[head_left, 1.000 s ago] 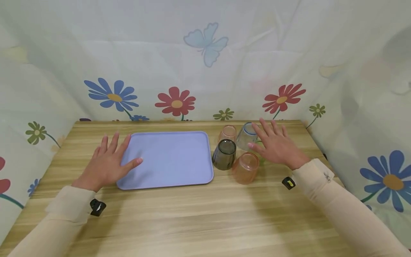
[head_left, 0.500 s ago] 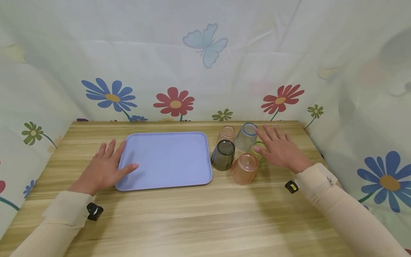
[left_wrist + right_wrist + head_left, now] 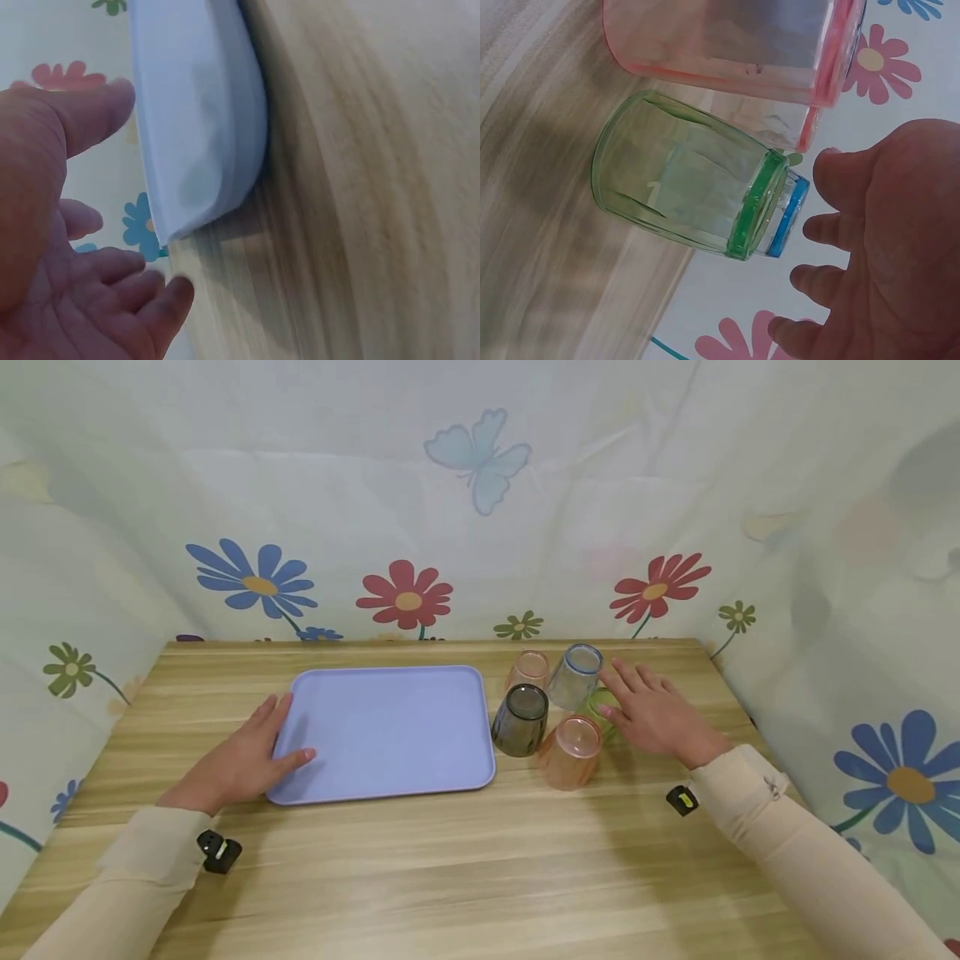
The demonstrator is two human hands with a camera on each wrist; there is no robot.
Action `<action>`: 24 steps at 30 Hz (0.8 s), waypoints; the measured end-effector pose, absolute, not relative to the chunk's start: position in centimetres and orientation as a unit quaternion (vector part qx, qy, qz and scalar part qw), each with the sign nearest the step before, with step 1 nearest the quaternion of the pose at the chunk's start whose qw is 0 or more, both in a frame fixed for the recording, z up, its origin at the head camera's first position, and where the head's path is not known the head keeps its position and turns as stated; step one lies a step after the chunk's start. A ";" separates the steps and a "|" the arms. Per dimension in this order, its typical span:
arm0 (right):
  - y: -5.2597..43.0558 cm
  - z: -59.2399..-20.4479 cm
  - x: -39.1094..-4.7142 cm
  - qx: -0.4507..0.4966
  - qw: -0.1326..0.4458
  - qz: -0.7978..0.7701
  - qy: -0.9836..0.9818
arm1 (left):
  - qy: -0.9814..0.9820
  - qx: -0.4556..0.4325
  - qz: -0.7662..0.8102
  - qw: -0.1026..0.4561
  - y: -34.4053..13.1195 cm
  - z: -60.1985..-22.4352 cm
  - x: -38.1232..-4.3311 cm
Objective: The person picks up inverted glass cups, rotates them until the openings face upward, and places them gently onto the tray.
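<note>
My left hand (image 3: 240,760) is at the left edge of a lilac tray (image 3: 390,735), thumb over the rim. In the left wrist view its fingers look apart from the tray (image 3: 187,112); contact cannot be told. My right hand (image 3: 656,714), fingers extended, hovers right of a green glass (image 3: 682,176) and holds nothing. That glass stands upside down, thick base up, partly hidden in the head view. Around it stand an orange glass (image 3: 572,756), a dark grey glass (image 3: 521,722), a clear blue-tinged glass (image 3: 573,681) and a small pink glass (image 3: 530,670), all upside down.
Everything stands on a wood-grain table (image 3: 450,868). The glasses cluster close to the tray's right side. A white flowered cloth (image 3: 337,485) hangs behind the table and along both sides.
My left hand has moved left and lower towards the tray's left edge. My right hand has shifted slightly right and lower, uncovering the blue-tinged glass and part of the green glass.
</note>
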State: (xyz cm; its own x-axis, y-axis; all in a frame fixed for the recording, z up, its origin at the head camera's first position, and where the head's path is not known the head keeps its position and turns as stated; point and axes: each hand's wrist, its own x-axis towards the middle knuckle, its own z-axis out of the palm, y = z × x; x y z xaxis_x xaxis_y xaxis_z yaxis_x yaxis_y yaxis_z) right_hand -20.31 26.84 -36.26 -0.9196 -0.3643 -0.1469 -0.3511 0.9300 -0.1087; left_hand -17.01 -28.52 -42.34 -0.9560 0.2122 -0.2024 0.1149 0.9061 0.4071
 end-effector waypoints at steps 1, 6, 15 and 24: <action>26.8 -36.3 -20.3 -0.186 0.083 -0.040 0.978 | 0.966 0.087 0.209 0.122 -28.6 -42.4 -17.1; 26.7 -36.4 -20.5 -0.193 0.088 -0.041 0.977 | 0.959 0.093 0.235 0.126 -29.2 -42.3 -17.6; 26.4 -36.7 -20.7 -0.206 0.094 -0.057 0.972 | 0.957 0.075 0.255 0.117 -29.5 -42.1 -17.9; 26.0 -37.3 -20.7 -0.228 0.091 -0.059 0.968 | 0.965 0.027 0.240 0.102 -29.8 -42.5 -17.9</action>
